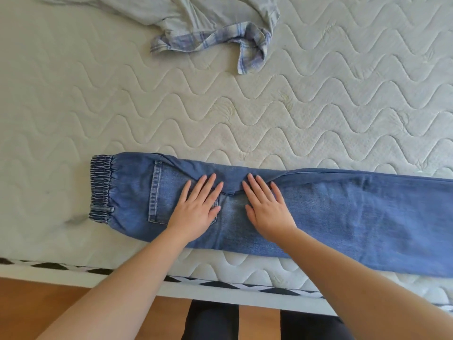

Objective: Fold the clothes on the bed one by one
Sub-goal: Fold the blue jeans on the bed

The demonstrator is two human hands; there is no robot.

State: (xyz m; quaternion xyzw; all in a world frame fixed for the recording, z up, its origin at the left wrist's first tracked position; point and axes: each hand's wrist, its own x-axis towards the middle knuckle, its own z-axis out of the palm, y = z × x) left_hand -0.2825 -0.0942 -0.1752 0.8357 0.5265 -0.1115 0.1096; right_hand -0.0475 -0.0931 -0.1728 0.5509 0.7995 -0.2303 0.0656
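Observation:
Blue jeans (pixel 343 217) lie folded lengthwise along the near edge of the bed, with the elastic waistband at the left and the legs running off the right side of the view. My left hand (pixel 198 207) lies flat on the back pocket, fingers straight. Just to its right, my right hand (pixel 267 209) presses flat on the seat area, fingers spread. A crumpled pale plaid shirt (pixel 215 28) lies at the far top of the bed, apart from the jeans.
The quilted white mattress (pixel 220 106) stretches between the jeans and the shirt. Its near edge has black-and-white trim (pixel 232 285). Below it are a wooden floor (pixel 49 303) and my dark-clad legs (pixel 210 322).

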